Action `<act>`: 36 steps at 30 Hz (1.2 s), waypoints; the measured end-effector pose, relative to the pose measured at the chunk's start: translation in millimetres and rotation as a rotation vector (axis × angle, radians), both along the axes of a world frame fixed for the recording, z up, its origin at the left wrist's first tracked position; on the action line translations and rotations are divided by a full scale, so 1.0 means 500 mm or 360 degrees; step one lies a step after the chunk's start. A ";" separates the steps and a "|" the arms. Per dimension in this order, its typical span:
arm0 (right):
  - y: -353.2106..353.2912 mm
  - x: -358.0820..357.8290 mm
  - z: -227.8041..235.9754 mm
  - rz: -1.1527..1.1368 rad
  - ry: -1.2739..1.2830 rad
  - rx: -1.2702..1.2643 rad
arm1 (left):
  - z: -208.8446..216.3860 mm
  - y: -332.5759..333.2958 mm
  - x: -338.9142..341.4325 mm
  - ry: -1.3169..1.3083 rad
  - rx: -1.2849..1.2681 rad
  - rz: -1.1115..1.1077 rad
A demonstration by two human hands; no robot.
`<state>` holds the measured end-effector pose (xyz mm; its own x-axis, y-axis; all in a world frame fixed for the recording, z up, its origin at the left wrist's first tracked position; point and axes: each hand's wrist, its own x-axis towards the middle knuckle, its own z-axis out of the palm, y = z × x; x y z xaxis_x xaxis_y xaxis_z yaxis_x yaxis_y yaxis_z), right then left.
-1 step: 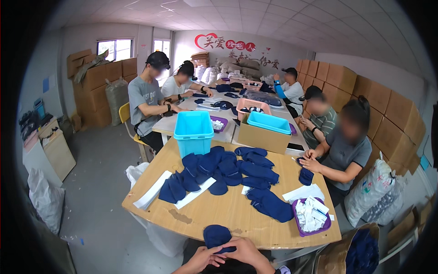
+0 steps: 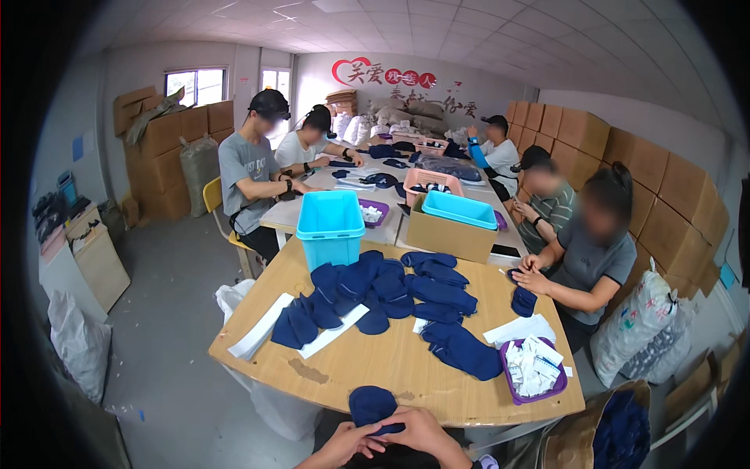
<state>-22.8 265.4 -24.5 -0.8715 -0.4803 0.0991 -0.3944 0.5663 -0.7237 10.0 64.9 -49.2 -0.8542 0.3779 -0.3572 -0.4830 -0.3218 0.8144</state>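
Note:
At the near edge of the wooden table [image 2: 266, 375], I hold a navy cloth cap [image 2: 371, 403] with its rounded side facing the table. My left hand [image 2: 353, 444] pinches the lower edge of the cap, fingers curled beneath it. From the other side my right hand [image 2: 418, 428] grips the same edge, its thumb and fingers meeting the left fingertips. Whether something small sits between the fingers is hidden. Beyond my hands lies a heap of navy caps [image 2: 367, 285], with more navy pieces [image 2: 461, 350] toward the right.
White paper strips [image 2: 262, 327] lie by the heap. A purple basket [image 2: 535, 397] of small white tags stands at the right. Behind the heap are a turquoise bin [image 2: 332, 234] and a cardboard box [image 2: 449, 234]. A co-worker [image 2: 590, 258] sits at the right edge handling a navy piece.

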 end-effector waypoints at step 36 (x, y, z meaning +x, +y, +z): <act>0.003 0.066 -0.037 -0.0354 -0.0531 -0.0855 | 0.064 0.029 -0.039 0.0511 -0.0060 -0.0173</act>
<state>10.5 267.0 -42.9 -0.9694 -0.2449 -0.0174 -0.0165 0.1354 -0.9907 -9.4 79.4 -17.4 -0.8808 0.4645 -0.0920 -0.2297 -0.2492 0.9408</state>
